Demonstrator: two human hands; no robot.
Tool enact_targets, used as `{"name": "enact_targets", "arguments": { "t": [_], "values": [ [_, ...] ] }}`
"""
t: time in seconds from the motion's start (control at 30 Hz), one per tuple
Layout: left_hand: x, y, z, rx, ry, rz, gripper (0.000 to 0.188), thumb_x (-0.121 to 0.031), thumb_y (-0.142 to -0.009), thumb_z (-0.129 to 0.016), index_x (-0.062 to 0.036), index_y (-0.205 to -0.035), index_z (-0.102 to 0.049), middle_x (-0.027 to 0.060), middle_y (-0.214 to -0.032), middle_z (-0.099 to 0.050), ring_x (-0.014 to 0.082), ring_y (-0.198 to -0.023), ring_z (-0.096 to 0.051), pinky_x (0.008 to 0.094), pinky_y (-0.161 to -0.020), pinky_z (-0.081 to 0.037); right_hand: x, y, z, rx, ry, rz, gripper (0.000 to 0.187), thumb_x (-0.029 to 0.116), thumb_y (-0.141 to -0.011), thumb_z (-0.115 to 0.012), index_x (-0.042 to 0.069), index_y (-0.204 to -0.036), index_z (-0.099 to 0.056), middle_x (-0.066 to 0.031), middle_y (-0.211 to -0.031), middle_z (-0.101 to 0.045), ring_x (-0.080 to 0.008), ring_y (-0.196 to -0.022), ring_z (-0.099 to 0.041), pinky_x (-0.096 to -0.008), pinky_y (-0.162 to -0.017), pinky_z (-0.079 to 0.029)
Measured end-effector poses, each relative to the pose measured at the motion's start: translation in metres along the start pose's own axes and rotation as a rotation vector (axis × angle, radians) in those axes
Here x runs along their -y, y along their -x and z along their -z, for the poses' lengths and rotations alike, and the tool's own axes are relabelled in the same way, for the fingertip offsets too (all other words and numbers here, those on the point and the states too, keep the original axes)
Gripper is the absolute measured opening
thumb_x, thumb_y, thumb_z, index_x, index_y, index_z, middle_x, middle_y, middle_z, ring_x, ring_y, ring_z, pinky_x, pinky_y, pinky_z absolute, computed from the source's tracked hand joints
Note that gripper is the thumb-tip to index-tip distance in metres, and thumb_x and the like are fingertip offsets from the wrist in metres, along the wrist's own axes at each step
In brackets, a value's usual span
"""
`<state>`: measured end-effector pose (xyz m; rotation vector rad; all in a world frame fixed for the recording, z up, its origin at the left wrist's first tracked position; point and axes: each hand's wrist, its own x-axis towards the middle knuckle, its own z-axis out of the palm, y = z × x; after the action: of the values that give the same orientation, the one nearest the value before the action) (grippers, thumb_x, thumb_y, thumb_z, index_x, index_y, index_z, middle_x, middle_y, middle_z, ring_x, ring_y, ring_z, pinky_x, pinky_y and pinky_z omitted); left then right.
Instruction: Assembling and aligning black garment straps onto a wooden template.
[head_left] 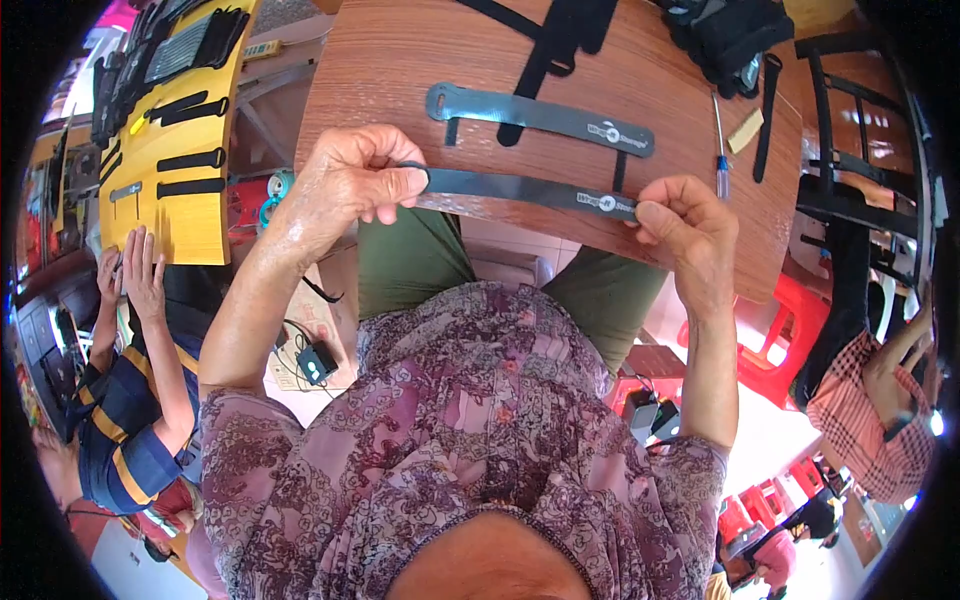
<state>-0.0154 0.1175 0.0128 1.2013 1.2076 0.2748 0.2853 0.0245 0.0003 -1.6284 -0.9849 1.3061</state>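
Note:
A dark grey strap point(510, 188) with pale print stretches level between my two hands, over the near edge of the wooden table point(390, 60). My left hand point(365, 180) pinches its left end between thumb and fingers. The right end is pinched by my right hand point(690, 225). Just beyond it, a similar printed strap point(530, 112) with a slotted left end lies flat on the table. Short black pieces point(620, 170) stick out from under that strap.
Black straps point(545, 65) lie farther back, near a heap of black straps point(735, 45). A screwdriver point(722, 170) rests at the right. To the left, a person's hands point(140, 275) are at a yellow table point(205, 220) with more straps. Red stools point(780, 340) stand at right.

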Motion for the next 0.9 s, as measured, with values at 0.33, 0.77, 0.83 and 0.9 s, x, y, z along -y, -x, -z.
{"name": "enact_targets", "arguments": {
  "t": [0.33,0.77,0.83,0.9],
  "values": [
    [0.0,-0.016,0.0,-0.149,0.049,-0.078,0.013,-0.013,-0.083,-0.065,-0.0014,-0.089,-0.062,0.001,-0.067,-0.062,0.0027,-0.048,-0.05,0.0148,-0.042,-0.035,0.003,-0.006,0.0,0.074,0.1,-0.045,0.008,0.001,-0.082,-0.06,-0.001,-0.089,-0.059,-0.0029,-0.073,-0.061,-0.0067,-0.066,-0.054,-0.0189,-0.058,-0.043],
    [-0.008,-0.036,-0.002,-0.198,0.002,-0.042,0.009,-0.007,-0.083,-0.06,0.0013,-0.086,-0.06,0.0041,-0.064,-0.062,0.0036,-0.043,-0.051,0.0145,-0.035,-0.034,0.003,-0.024,0.005,0.019,-0.081,-0.038,0.011,0.006,-0.083,-0.062,-0.001,-0.092,-0.06,-0.0047,-0.071,-0.062,-0.0073,-0.061,-0.056,-0.0174,-0.052,-0.042],
    [-0.009,-0.04,-0.002,-0.201,-0.007,-0.025,0.009,-0.008,-0.082,-0.06,0.0011,-0.086,-0.06,0.0043,-0.063,-0.062,0.004,-0.042,-0.051,0.0152,-0.035,-0.034,0.005,-0.026,0.004,0.006,-0.092,-0.045,0.012,0.006,-0.083,-0.062,-0.002,-0.092,-0.06,-0.005,-0.07,-0.062,-0.0074,-0.06,-0.056,-0.0173,-0.051,-0.042],
    [-0.011,-0.043,-0.003,-0.21,-0.015,-0.014,0.009,-0.008,-0.082,-0.06,0.0011,-0.085,-0.06,0.0043,-0.062,-0.062,0.0041,-0.042,-0.051,0.0155,-0.034,-0.034,0.005,-0.029,0.005,-0.008,-0.105,-0.051,0.013,0.006,-0.083,-0.063,-0.002,-0.092,-0.06,-0.0054,-0.07,-0.062,-0.0074,-0.06,-0.056,-0.0171,-0.051,-0.042]
  ]
}}
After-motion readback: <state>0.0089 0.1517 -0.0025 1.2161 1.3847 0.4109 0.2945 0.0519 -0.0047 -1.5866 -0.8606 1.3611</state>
